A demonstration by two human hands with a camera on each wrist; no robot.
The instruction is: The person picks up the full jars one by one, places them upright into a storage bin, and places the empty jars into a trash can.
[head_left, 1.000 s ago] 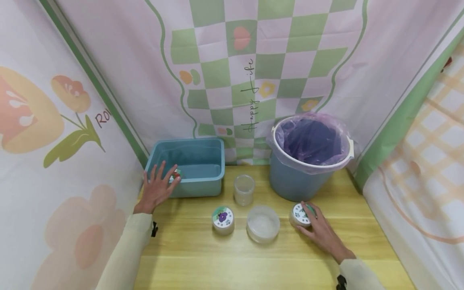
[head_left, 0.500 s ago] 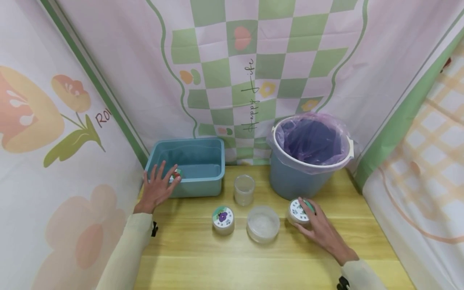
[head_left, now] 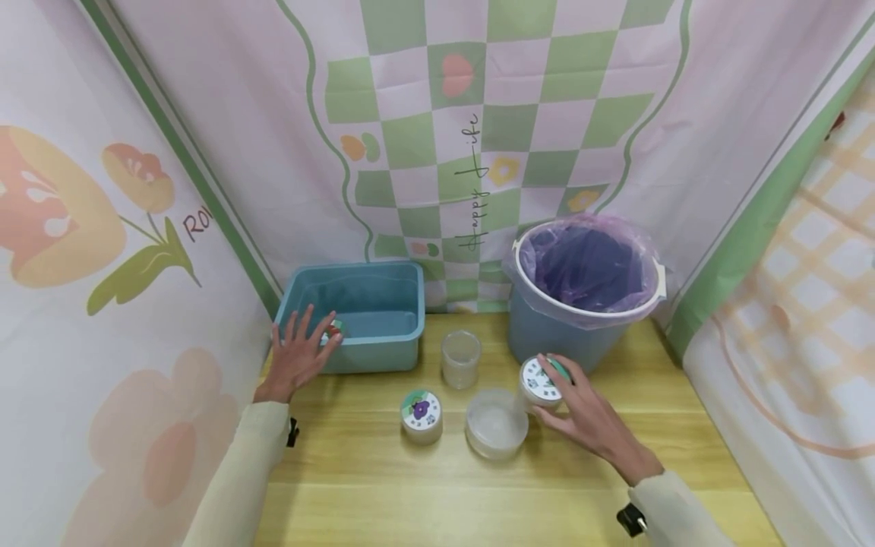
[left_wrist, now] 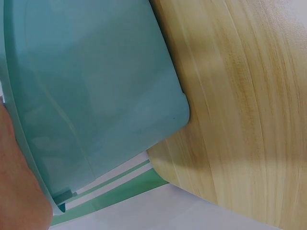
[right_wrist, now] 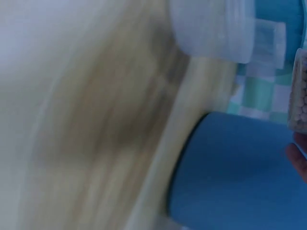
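Note:
My right hand point(head_left: 581, 414) grips a round clear tub of cotton swabs point(head_left: 541, 382), its lid printed white and green, above the table just right of a round translucent container point(head_left: 497, 425). In the right wrist view, white rounded tips show through the swab tub's wall point(right_wrist: 299, 93). Fingers spread, my left hand point(head_left: 295, 361) rests at the front left rim of a teal basin point(head_left: 383, 342). Beside its fingertips, inside the basin, a small red, green and white item point(head_left: 333, 329) is partly hidden by the hand. A similar lidded tub with a purple flower point(head_left: 421, 416) stands on the table.
A clear cup point(head_left: 461, 359) stands between the basin and a blue bucket point(head_left: 567, 346) lined with a purple bag. Everything stands on a light wooden table point(head_left: 437, 501). Printed curtains point(head_left: 506, 114) close off the back and both sides.
My right hand has lifted the tub of cotton swabs and carried it left and toward the back, nearer the translucent container. My left hand has stayed at the basin's rim.

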